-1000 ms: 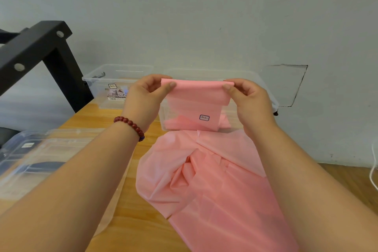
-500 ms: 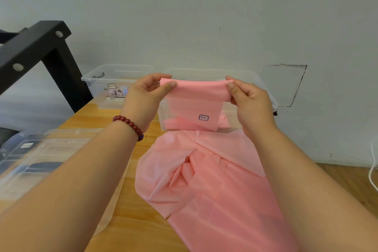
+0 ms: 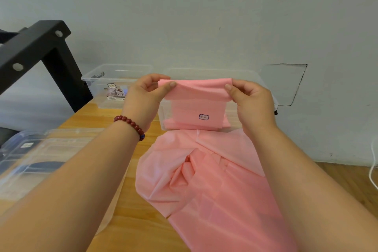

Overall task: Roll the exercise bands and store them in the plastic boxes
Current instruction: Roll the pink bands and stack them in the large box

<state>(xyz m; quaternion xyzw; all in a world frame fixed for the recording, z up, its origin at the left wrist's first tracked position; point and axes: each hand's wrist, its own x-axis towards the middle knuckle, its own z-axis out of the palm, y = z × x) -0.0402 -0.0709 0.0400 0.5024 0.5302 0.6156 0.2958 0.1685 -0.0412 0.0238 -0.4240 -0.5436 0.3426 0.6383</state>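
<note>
- Nearest the viewer, the loose length of the pink exercise band (image 3: pixel 204 180) is lying on the wooden table (image 3: pixel 131 221). It is running out past the lower edge of the view and bunching into creases midway.
- The band's long axis is running from the person away toward the wall. Its far end is pointing at the boxes and is being held raised above the table.
- At the left, 1 clear plastic lid or tray (image 3: pixel 41 149) is resting near the left forearm.
- The left hand (image 3: pixel 143 98) and the right hand (image 3: pixel 251 102) are each pinching 1 corner of the turned-over far end, thumb in front and fingers curled behind. The starting fold is therefore lying left to right, across the long axis.
- Likely faults: the creased slack may be feeding in crooked, so the roll could be coning to 1 side. Unequal pull between the 2 pinches could be skewing the edge. The thin, smooth sheet may be slipping from the fingertips and letting the fold spring open.
- Just behind the hands, 1 clear plastic box (image 3: pixel 245 73) is standing. Pink is showing at its front wall, though whether inside or in front cannot be told.
- A 2nd clear box (image 3: pixel 114 73) is sitting to its left against the wall.
</note>
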